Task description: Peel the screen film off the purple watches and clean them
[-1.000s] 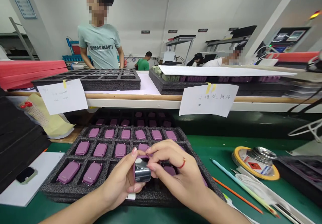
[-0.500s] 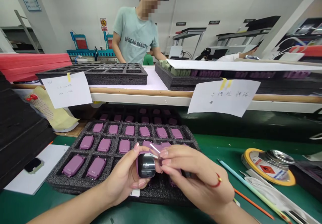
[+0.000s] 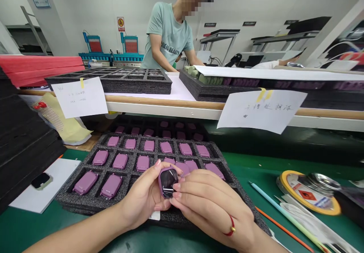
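My left hand (image 3: pixel 142 192) is closed around a purple smartwatch case (image 3: pixel 160 181) without a strap, its glossy black screen (image 3: pixel 169 180) turned up toward me. Against the right edge of the screen rest the pinched fingertips of my right hand (image 3: pixel 213 203); anything between them is hidden. Both hands are above a black foam tray (image 3: pixel 132 152) whose compartments hold several purple watch cases (image 3: pixel 111 186), backs up. A part of the tray is covered by my hands.
On the right lie a light blue pen-like tool (image 3: pixel 273 196), an orange stick (image 3: pixel 280 222) and a yellow-rimmed roll (image 3: pixel 309 192). A green watch (image 3: pixel 42 181) sits on white paper at left. A shelf (image 3: pixel 159 109) with foam trays crosses ahead; a person (image 3: pixel 170 36) stands behind it.
The clear strip pinched in my right hand no longer shows, and those fingers now touch the screen's edge. The watch case has tilted slightly. The person behind the shelf leans further right.
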Demonstrator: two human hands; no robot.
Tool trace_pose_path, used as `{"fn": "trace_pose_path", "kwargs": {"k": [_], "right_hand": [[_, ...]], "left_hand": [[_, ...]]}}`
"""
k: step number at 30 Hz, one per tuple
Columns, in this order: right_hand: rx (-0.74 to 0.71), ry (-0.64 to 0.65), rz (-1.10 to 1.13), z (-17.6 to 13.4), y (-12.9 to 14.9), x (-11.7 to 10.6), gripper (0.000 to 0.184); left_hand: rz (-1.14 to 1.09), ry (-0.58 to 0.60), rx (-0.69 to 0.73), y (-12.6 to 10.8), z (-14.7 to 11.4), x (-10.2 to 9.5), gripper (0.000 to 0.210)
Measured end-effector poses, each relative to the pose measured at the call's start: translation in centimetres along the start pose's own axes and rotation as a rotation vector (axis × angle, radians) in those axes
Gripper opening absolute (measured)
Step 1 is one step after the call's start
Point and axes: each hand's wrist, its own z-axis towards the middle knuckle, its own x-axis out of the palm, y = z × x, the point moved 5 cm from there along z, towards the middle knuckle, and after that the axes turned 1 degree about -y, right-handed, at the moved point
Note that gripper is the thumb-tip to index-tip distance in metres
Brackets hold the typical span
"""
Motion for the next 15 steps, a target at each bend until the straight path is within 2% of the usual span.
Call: {"fn": "trace_pose_path", "kwargs": {"k": [3,6,12,15], "right_hand": [[-0.011,-0.001,-0.093,0.2,0.0,0.4,0.014],[0.057,-0.007,-0.111,0.4,-0.3,0.7,0.023],[0.159,-0.012,-0.004,0.1,-1.0,0.8,0.006],[0.201,-0.056,0.088,0.0,-1.3,0.4,0.009]], "left_hand": [[0.021,-0.026,0.031,0.1,0.0,-0.3,0.047],[0.035,-0.045,0.05,0.2,0.1,-0.7,0.047],[0.045,-0.045,0.02,0.3,0.3,-0.8,0.048],[0.076,-0.023,0.03,0.2,0.2,-0.6,0.046]]}}
